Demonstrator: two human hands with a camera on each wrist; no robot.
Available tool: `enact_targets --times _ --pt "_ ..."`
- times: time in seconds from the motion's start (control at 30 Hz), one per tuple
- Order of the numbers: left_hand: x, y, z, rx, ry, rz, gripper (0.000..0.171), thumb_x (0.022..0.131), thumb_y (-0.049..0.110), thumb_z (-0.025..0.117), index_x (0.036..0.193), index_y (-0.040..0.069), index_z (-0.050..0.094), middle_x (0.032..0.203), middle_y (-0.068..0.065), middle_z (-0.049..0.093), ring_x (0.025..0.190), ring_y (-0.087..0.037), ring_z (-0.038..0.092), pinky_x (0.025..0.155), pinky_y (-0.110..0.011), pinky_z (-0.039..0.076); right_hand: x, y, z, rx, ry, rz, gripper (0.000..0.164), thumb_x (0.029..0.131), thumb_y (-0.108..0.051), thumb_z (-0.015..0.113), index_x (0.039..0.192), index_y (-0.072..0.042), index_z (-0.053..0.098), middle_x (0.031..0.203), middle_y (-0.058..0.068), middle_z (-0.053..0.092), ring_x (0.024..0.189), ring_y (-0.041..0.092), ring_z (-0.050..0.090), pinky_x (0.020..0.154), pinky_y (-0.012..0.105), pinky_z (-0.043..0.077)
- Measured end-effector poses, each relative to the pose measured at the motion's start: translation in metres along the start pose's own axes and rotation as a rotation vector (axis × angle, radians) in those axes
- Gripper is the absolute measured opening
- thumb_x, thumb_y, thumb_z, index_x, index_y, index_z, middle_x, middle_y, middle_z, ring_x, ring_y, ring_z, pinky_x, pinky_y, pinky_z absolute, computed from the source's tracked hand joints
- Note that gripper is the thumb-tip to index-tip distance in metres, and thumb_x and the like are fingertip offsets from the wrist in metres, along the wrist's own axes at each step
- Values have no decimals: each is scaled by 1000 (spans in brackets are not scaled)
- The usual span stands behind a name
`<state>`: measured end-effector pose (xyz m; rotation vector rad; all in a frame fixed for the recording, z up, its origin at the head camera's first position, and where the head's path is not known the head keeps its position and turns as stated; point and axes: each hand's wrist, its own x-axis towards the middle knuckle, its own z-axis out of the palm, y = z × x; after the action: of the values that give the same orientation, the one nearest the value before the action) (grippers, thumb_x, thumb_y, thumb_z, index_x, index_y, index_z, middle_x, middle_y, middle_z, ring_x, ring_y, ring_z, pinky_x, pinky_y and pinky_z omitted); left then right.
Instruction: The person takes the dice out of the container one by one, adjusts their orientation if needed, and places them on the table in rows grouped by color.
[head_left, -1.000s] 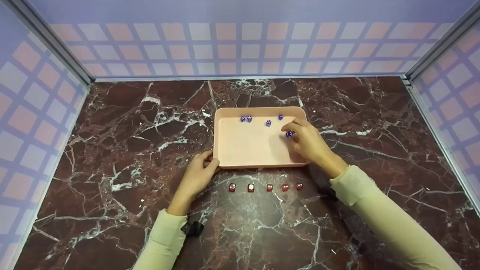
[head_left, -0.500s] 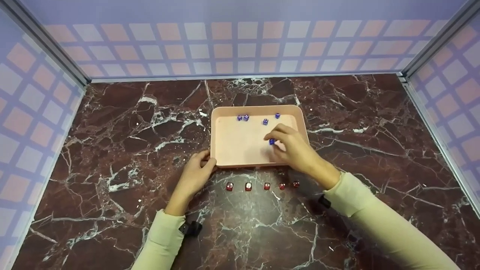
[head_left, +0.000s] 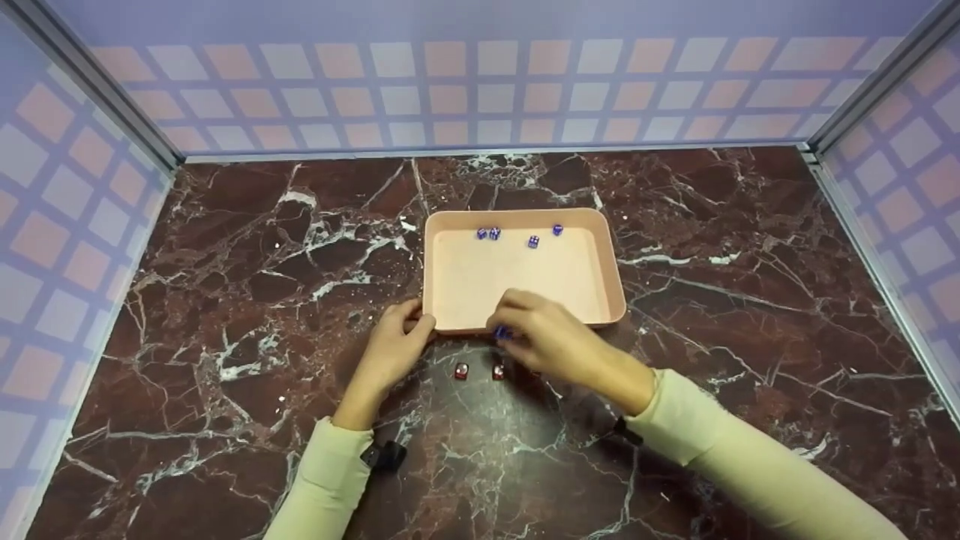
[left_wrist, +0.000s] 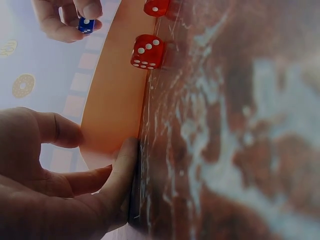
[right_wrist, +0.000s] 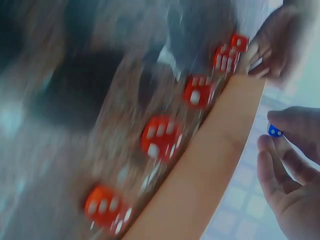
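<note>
A shallow peach tray (head_left: 525,217) lies on the marbled table, with several blue dice (head_left: 533,241) along its far side. My left hand (head_left: 394,345) grips the tray's near left corner, its thumb at the front and fingers round the side. Over the tray's front rim, my right hand (head_left: 559,341) pinches a blue die (right_wrist: 274,131) between thumb and fingertips; the left wrist view shows this die (left_wrist: 86,25) above the tray wall. Several red dice (right_wrist: 162,137) stand in a row in front of the tray. In the head view, my right hand hides part of that row.
The dark red marbled tabletop (head_left: 262,247) extends around the tray. Checkered panels (head_left: 495,97) enclose it at the back and both sides.
My right hand has carried the blue die from the tray's right side leftward and toward me, to the front rim. The left hand stays at the corner.
</note>
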<state>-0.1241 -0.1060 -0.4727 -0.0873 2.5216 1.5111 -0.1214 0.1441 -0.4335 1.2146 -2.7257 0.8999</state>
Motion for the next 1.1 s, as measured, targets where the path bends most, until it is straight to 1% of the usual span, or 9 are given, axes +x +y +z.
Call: enact_targets --times 0.17,0.43,0.57,0.7,0.9,1.1 --pt "0 -1 1 -4 4 5 51 101 20 52 143 -9 59 124 -22 60 113 -32 68 99 -44 56 3 -12 9 -29 -38 -50 15 89 -8 82 104 -5 78 102 5 67 93 21 67 88 35 60" --pt "0 -2 0 20 13 7 48 102 20 53 141 -7 61 123 -22 61 114 -33 68 100 -45 55 8 -25 20 -28 -108 -69 16 91 -15 83 104 -7 78 99 4 69 89 19 67 84 33 61" --pt "0 -2 -1 32 14 9 50 101 20 53 142 -7 61 124 -22 61 115 -34 67 103 -48 53 7 -29 26 -53 -140 -75 16 91 -19 83 101 -9 75 97 3 70 86 17 68 81 31 61" --pt "-1 -3 -1 33 9 12 51 101 21 52 143 -8 60 124 -22 61 115 -34 66 103 -48 53 7 -34 33 -84 -165 -94 19 91 -23 84 97 -9 72 94 2 68 81 17 66 76 29 61" --pt "-1 -3 -1 42 6 18 51 101 20 52 142 -8 60 125 -22 61 115 -34 65 103 -48 51 8 -38 43 -135 -184 -148 22 91 -27 84 98 -10 71 96 1 67 86 18 68 80 32 61" --pt "0 -1 -1 38 13 23 50 101 20 53 141 -9 61 124 -22 62 115 -34 66 105 -49 52 8 -41 49 -112 -235 -134 23 92 -25 82 104 -7 74 101 3 71 91 19 70 85 32 62"
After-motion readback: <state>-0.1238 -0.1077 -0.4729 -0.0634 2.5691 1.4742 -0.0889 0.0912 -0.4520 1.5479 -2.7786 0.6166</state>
